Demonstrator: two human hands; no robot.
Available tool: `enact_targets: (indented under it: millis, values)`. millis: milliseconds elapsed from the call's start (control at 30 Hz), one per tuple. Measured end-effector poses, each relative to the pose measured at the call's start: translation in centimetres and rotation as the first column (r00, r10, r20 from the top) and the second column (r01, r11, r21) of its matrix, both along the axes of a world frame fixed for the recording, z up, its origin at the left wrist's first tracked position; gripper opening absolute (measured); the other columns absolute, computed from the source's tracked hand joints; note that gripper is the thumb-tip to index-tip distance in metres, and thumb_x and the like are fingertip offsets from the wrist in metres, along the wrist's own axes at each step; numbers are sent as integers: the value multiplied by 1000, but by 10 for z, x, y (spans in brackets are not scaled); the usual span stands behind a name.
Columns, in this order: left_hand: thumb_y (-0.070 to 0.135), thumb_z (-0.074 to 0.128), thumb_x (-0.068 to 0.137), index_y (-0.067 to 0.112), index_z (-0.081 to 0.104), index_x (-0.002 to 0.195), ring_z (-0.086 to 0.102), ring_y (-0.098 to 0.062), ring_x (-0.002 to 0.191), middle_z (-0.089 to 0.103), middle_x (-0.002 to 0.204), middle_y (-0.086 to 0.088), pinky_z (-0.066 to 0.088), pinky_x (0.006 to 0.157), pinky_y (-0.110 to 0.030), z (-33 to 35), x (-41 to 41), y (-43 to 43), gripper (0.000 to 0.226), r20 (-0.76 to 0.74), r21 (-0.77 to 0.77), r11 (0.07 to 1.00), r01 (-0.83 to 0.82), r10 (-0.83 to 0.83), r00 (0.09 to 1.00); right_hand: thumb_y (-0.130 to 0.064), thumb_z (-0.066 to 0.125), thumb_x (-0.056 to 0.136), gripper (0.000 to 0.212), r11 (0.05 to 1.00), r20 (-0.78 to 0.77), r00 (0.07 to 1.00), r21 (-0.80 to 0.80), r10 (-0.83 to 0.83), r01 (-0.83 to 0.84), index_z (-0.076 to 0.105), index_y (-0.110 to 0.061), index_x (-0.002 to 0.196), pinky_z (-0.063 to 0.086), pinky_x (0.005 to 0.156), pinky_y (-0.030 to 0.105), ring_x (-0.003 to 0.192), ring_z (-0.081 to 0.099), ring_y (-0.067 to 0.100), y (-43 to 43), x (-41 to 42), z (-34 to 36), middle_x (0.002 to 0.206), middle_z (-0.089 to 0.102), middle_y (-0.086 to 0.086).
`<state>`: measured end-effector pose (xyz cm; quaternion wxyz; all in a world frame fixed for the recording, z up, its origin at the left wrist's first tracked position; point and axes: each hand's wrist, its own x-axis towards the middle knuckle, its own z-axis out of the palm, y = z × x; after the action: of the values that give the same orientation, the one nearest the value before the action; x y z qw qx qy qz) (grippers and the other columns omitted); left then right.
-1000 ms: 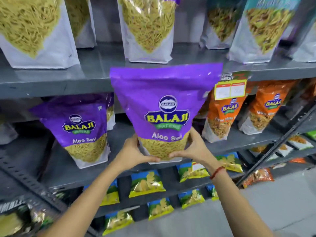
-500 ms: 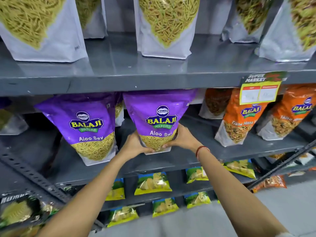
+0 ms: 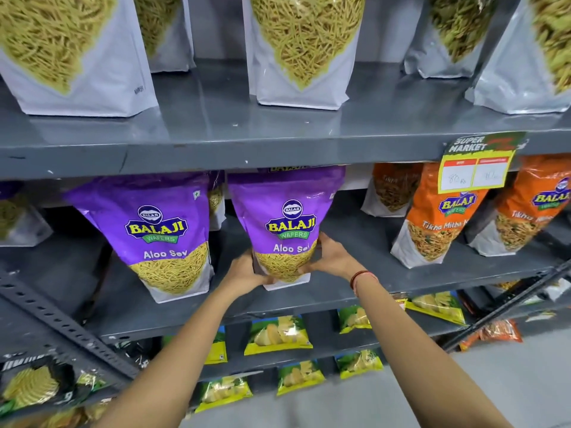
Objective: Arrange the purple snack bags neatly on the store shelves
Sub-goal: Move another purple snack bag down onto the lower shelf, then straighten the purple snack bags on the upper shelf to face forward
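- Upright on the middle shelf (image 3: 386,293), the held Aloo Sev bag (image 3: 285,223) is gripped low at both bottom corners, its long axis running vertically and its printed face turned outward.
- Its white base appears to touch the shelf surface, or very nearly; actual contact cannot be confirmed, since the fingers cover part of the bottom edge.
- The left hand (image 3: 247,270) is wrapped around the lower left corner, fingers curled onto the front of the pouch.
- The right hand (image 3: 332,257) is closed on the lower right corner, with the thumb on the front and the other fingers hidden behind the bag.
- The bag rises directly above both hands and between them, so neither hand is clearly nearer; a release would be made by drawing both hands outward and down.
- To the left of the held bag, just beside it and apart by a narrow gap, a second purple Aloo Sev bag (image 3: 163,230) stands on the same shelf, slightly nearer the front edge.
- To the right of the held bag, well apart, orange Tikha Mitha bags (image 3: 438,223) are lined up.
- Above the held bag, white sev pouches (image 3: 304,50) are standing on the upper shelf, and a price tag (image 3: 475,168) hangs from that shelf's lip.
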<state>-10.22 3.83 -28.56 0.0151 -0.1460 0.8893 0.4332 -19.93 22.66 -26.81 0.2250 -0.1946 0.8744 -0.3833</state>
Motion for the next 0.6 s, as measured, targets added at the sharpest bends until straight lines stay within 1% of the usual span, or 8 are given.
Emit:
enact_targets:
  millis: [100, 167, 200, 267, 400, 500, 567, 600]
  values:
    - [34, 75, 71, 4, 64, 102, 64, -27, 100, 70, 103, -12, 46, 75, -34, 23, 15, -5, 44, 104, -116, 993, 8, 4, 995, -33, 81, 70, 70, 991, -81, 996, 127, -29, 39, 49, -10, 128, 41, 100, 35, 127, 48, 29, 9, 18, 22, 134, 55, 12]
    - [45, 73, 69, 7, 70, 95, 66, -22, 96, 71, 93, -6, 50, 86, -40, 51, 29, -8, 46, 127, -103, 992, 75, -62, 990, -38, 79, 72, 59, 991, -144, 990, 132, -5, 24, 57, -15, 122, 44, 100, 38, 123, 53, 28, 17, 37, 48, 129, 60, 11]
    - [53, 73, 65, 13, 73, 91, 68, -18, 93, 73, 91, -3, 52, 89, -40, 69, 38, -7, 48, 89, -73, 991, 110, -103, 991, -38, 78, 73, 54, 994, -176, 984, 107, 3, 16, 60, -17, 119, 47, 98, 40, 119, 56, 27, 20, 48, 63, 124, 64, 8]
    - [63, 74, 56, 22, 74, 84, 70, -10, 86, 76, 86, 2, 53, 86, -34, 115, 58, 0, 50, -45, 7, 987, 160, -159, 986, -44, 78, 71, 52, 998, -261, 965, 57, 1, 14, 60, -24, 116, 51, 92, 46, 108, 61, 24, 26, 72, 99, 114, 68, 3]
    - [40, 75, 61, 22, 72, 88, 71, -10, 84, 76, 92, -1, 53, 81, -22, 208, 91, 21, 32, -395, 133, 960, 246, -177, 902, -52, 74, 68, 58, 998, -455, 889, -65, -52, 25, 59, -27, 118, 54, 84, 42, 89, 66, 18, 36, 120, 178, 105, 68, -1]
    - [29, 78, 66, 26, 69, 87, 70, -11, 85, 77, 91, 3, 54, 79, -19, 254, 95, 25, 23, -660, 160, 950, 267, -98, 745, -50, 74, 67, 51, 961, -531, 830, -276, -170, 20, 63, -27, 111, 56, 77, 26, 77, 66, 7, 44, 136, 228, 95, 69, -7]
    - [29, 74, 67, 29, 68, 85, 68, -8, 84, 76, 83, 11, 53, 74, -17, 274, 84, 21, 20, -755, 152, 962, 226, -35, 655, -44, 76, 69, 43, 910, -567, 774, -415, -282, 28, 63, -27, 106, 50, 70, 12, 74, 65, 4, 44, 130, 252, 91, 69, -8]
    - [29, 73, 67, 31, 67, 85, 68, -6, 82, 74, 81, 14, 52, 73, -17, 282, 75, 18, 19, -785, 141, 970, 199, -13, 619, -42, 77, 70, 44, 877, -583, 736, -480, -344, 30, 62, -26, 108, 49, 70, 11, 74, 65, 5, 43, 122, 261, 91, 68, -7]
